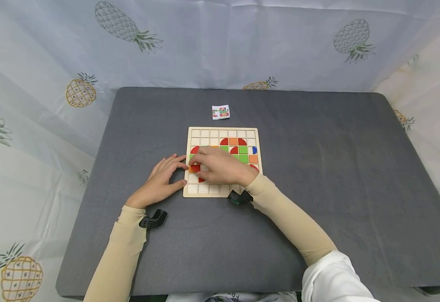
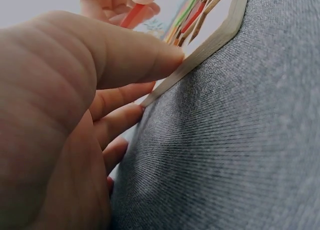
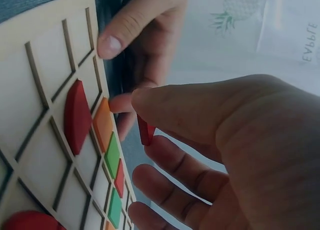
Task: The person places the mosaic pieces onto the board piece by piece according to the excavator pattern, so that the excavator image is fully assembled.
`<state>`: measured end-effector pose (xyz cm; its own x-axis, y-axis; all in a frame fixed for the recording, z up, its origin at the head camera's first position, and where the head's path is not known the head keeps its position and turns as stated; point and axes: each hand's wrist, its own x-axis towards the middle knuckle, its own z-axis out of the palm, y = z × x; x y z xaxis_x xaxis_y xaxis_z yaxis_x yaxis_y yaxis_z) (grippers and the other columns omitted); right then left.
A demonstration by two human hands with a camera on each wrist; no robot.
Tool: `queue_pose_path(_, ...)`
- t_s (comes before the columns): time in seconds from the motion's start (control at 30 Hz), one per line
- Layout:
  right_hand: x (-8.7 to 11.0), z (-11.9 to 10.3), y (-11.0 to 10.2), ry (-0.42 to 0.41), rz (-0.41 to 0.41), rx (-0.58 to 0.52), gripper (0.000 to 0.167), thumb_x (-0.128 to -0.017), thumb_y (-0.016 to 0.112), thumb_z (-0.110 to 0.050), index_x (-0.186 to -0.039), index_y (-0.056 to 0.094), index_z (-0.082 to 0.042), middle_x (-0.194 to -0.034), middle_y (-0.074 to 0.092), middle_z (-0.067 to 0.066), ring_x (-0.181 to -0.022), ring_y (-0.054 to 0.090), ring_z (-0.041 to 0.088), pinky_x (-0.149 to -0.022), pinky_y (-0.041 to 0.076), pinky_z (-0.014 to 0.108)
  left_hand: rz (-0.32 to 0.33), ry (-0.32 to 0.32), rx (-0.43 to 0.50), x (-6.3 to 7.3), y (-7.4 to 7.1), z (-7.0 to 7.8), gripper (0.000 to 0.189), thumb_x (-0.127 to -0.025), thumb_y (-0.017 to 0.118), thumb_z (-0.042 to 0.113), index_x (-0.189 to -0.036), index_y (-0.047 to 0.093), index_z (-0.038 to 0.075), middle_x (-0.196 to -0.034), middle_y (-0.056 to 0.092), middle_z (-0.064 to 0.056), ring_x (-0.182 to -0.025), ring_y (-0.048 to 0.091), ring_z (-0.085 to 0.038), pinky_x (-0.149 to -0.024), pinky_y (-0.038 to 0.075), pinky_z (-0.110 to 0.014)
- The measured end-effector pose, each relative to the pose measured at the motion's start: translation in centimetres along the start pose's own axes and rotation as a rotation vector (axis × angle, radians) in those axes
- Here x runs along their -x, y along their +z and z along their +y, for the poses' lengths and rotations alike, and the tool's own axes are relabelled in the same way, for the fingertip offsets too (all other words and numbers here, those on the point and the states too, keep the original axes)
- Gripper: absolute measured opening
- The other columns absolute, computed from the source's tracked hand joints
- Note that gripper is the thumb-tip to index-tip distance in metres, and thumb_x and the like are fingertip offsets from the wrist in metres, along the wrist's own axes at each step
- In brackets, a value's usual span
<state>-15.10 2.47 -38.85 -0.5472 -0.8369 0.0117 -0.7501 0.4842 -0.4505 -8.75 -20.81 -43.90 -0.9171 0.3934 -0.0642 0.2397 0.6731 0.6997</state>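
A square wooden grid board lies on the table, partly filled with flat red, green, orange and blue tiles. My right hand is over its left half, covering several cells. Between thumb and index finger it pinches a small red tile, held off the grid in the right wrist view. A red tile and an orange tile sit in cells near the board's left edge. My left hand rests at that edge; its thumb touches the rim and its fingers are extended.
A small printed card with a coloured pattern lies beyond the board. The dark grey table extends on all sides of it. Pineapple-print curtains hang behind the table and along its sides.
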Motion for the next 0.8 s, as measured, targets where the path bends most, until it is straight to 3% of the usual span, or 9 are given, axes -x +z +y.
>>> queue_pose_path(0.23,-0.4,-0.2,0.9,-0.038,-0.009,0.005,0.03,-0.094,0.068,-0.017,-0.124,0.071,-0.015,-0.098,0.063,-0.001,-0.087,0.054,0.014,-0.08,0.046,0.028,-0.002,-0.002,0.001,0.0,-0.1,0.0,0.035,-0.096,0.069,0.018,-0.129,0.058,0.013,-0.164,0.035,-0.01,-0.158,0.017,-0.034,-0.127,0.003,-0.056)
queue_pose_path(0.5,-0.6,-0.6,1.8,-0.002,-0.052,0.019,0.033,-0.096,0.069,-0.026,-0.126,0.07,-0.013,-0.112,0.067,-0.001,-0.097,0.055,0.013,-0.086,0.049,0.028,-0.002,0.001,0.004,0.0,-0.1,0.0,0.034,-0.097,0.068,0.021,-0.128,0.059,0.014,-0.164,0.035,-0.009,-0.158,0.017,-0.034,-0.127,0.003,-0.056)
queue_pose_path(0.8,-0.7,-0.8,2.6,0.043,-0.073,0.066,0.035,-0.095,0.071,-0.034,-0.125,0.071,-0.016,-0.115,0.068,-0.004,-0.099,0.052,0.01,-0.092,0.047,0.028,0.002,0.006,-0.008,0.0,-0.1,0.0,0.036,-0.096,0.069,0.022,-0.129,0.059,0.014,-0.164,0.035,-0.009,-0.158,0.018,-0.034,-0.128,0.004,-0.055)
